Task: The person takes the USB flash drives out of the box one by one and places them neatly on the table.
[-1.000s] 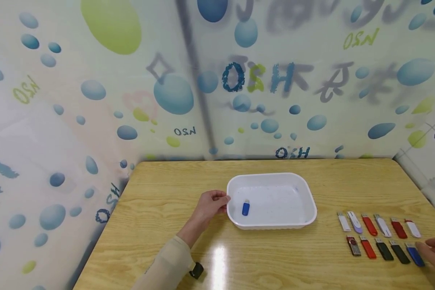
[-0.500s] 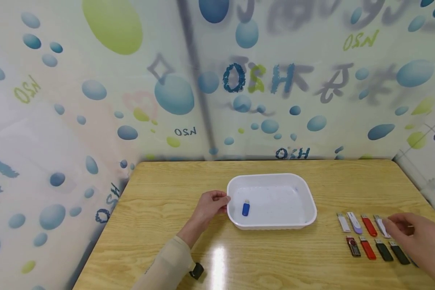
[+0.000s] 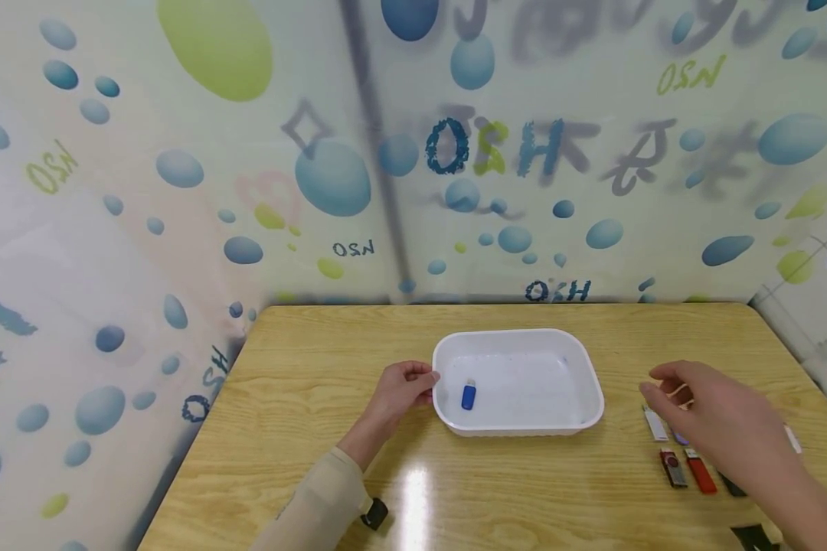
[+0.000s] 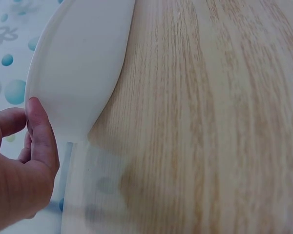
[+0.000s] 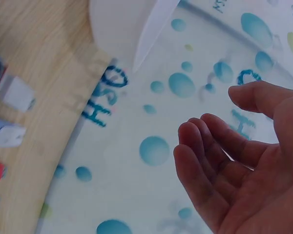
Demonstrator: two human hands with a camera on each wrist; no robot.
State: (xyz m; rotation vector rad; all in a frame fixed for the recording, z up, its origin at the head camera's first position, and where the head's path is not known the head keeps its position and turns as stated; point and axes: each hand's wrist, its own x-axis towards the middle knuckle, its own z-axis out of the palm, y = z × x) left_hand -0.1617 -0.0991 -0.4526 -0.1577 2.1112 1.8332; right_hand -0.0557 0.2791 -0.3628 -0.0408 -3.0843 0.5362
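Observation:
My left hand (image 3: pixel 401 389) pinches the left rim of a white plastic tray (image 3: pixel 586 386); the left wrist view shows thumb and fingers (image 4: pixel 43 131) on either side of the rim. Inside the tray, near its left end, lies a blue USB stick (image 3: pixel 469 395). My right hand (image 3: pixel 713 409) is over the rows of USB sticks, thumb and fingers loosely bent and apart, holding nothing. Beside it show a white stick (image 3: pixel 655 423), a dark red and silver stick (image 3: pixel 673 467) and a red stick (image 3: pixel 701 471). The hand and forearm hide most others.
The wooden table (image 3: pixel 524 490) meets a patterned wall covering (image 3: pixel 496 252) at the back. A black band piece (image 3: pixel 374 513) sits at my left sleeve. Another white stick (image 3: pixel 792 439) peeks out right of my right hand.
My right hand has come in from the right edge, moving left across the rows of USB sticks, and covers more of them. My left hand and the tray stay in place.

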